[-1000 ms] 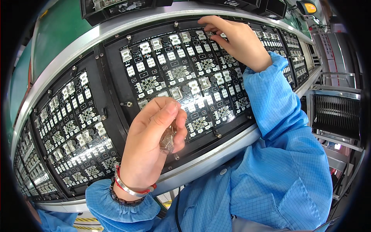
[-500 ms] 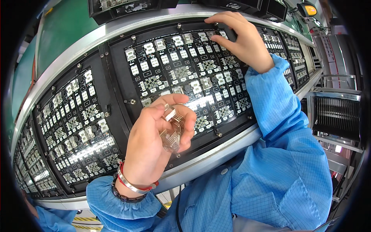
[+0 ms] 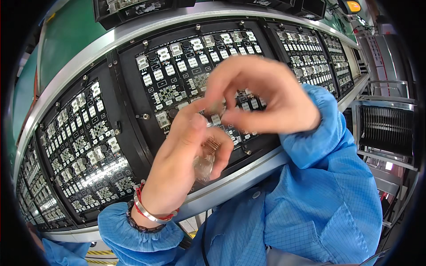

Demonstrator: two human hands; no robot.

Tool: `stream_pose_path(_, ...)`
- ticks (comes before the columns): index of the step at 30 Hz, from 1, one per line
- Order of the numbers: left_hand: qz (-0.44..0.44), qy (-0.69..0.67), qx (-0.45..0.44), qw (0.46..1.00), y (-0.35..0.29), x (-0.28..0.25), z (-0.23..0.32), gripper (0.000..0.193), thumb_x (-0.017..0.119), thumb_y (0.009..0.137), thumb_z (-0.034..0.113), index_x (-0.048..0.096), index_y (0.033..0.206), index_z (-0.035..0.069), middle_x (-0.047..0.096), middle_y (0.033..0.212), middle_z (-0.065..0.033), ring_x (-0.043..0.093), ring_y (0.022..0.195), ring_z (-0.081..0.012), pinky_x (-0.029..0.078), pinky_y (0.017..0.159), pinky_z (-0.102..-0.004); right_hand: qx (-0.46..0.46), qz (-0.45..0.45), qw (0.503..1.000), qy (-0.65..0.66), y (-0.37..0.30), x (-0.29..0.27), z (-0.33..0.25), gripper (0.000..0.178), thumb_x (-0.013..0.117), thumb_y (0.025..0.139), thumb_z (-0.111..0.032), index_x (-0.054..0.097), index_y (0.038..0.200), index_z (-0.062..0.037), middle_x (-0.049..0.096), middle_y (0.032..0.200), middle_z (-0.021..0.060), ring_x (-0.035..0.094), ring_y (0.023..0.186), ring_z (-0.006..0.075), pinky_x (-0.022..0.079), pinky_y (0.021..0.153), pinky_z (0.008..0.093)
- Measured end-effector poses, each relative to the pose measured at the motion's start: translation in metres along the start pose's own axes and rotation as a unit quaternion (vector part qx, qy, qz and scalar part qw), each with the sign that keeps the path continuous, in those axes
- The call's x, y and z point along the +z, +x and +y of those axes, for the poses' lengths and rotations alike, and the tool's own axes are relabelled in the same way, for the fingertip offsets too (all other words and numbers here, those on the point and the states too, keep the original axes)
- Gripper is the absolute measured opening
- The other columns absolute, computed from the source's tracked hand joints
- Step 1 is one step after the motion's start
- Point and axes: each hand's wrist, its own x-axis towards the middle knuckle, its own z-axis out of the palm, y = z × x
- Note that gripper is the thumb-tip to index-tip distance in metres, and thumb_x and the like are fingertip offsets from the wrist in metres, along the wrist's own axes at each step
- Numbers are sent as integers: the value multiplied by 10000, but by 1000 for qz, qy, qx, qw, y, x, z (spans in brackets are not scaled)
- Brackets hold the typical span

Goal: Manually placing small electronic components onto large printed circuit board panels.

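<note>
My left hand (image 3: 184, 133) is curled around several small clear parts (image 3: 205, 166) with rows of thin metal pins. They lie in its palm, partly hidden by the fingers. My right hand (image 3: 262, 95) is bent into a pinch right by the left fingertips, smeared by motion. Something small and pale (image 3: 216, 107) shows between its thumb and forefinger, too blurred to name. Under both hands lies a black circuit board (image 3: 182, 76) with rows of white square parts and boxy clear-and-metal parts along its top row. My hands cover its middle.
Black carrier frames (image 3: 127, 84) with short metal posts hold the boards. More boards (image 3: 84, 142) sit at left and others (image 3: 306, 57) at right, along a metal rail (image 3: 128, 33). Black bins (image 3: 137, 11) stand beyond. A slotted rack (image 3: 386, 133) is at far right.
My right hand has come down from the board's top edge to the left fingertips, its fingers drawing together. My left hand has shifted slightly right and its fingers have moved. The boards have slid slightly left in view.
</note>
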Motion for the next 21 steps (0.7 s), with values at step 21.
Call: stream_pose_path(21,13,-235,-4,972,0,-14,5,308,390,902,270,535,1031,32,561,896,-103,539,665,-166,370,450,-242,-45,57,893,-443,-41,-45,43,286,643,669,60,631,945,-13,617,922,115,608,858,272,502,748,340)
